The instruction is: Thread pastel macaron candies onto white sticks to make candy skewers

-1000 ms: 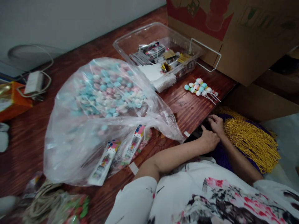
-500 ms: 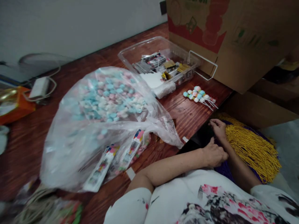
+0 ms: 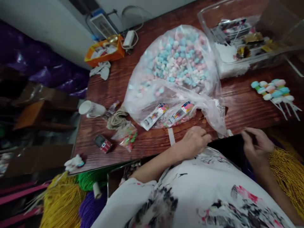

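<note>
At the front edge of the table, my left hand (image 3: 196,141) is closed with its fingers curled, and what they hold, if anything, is hidden. My right hand (image 3: 258,145) is bent at the edge further right, thumb and fingers drawn together; I cannot make out anything in them. A dark area lies between the two hands. Just beyond my left hand is a big clear plastic bag (image 3: 147,95) of pink, blue and white candies, with printed wrappers (image 3: 155,116) at its mouth. Candy skewers on white sticks (image 3: 273,90) lie on the table beyond my right hand.
A clear plastic tub (image 3: 223,68) of packets stands at the back right. On the left are an orange box (image 3: 104,52), a white mug (image 3: 91,109), a mobile phone (image 3: 103,143) and a small candy bag (image 3: 128,136). Yellow cords (image 3: 59,202) hang below the table (image 3: 95,160).
My view has swung left, bringing in the mug, phone and left table end. My hands, close together before, are now further apart, the left one by the plastic bag.
</note>
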`<state>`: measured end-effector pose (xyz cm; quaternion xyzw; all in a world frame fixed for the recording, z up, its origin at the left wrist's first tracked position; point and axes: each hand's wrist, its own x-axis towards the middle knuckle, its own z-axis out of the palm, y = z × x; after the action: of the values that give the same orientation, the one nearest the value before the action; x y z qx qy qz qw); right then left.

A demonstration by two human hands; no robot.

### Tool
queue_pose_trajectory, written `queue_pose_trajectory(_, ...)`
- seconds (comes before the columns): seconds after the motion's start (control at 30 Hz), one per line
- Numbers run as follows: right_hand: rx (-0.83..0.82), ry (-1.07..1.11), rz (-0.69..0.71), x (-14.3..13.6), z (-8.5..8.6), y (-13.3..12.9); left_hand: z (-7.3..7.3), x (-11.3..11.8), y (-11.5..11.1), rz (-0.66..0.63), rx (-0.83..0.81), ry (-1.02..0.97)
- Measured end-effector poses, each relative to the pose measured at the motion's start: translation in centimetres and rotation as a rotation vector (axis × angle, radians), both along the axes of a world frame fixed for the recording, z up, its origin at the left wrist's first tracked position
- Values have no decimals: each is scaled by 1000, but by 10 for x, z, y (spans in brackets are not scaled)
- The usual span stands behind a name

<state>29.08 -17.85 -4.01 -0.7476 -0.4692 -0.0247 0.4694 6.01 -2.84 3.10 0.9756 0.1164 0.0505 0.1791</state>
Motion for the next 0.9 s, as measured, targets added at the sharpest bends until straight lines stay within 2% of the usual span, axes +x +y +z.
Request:
queue_pose_trajectory(0.07, -42, -200, 195, -17, 4, 19, -6, -24, 8, 194, 38, -43)
queue_pose_trajectory(0.13, -114, -351, 256, -26, 0, 36, -13, -44, 15, 346, 84, -97)
queue_pose_trajectory(0.23, -184, -414, 227, -25, -16, 54, -26, -66, 18, 469, 135, -180)
queue_pose_trajectory(0.4, -76, -376, 163, -14, -46, 59, -56, -92, 1, 611, 258, -327)
queue_pose_trajectory(0.57, 15, -426, 175, -15, -54, 62, -79, -104, -12, 613, 308, -360)
queue_pose_trajectory(0.73, 50, -394, 189, -25, -49, 67, -83, -107, -7, 489, 409, -426)
queue_pose_trajectory(0.9, 5, -367, 180, -24, -50, 72, -83, -105, 0, 507, 423, -439)
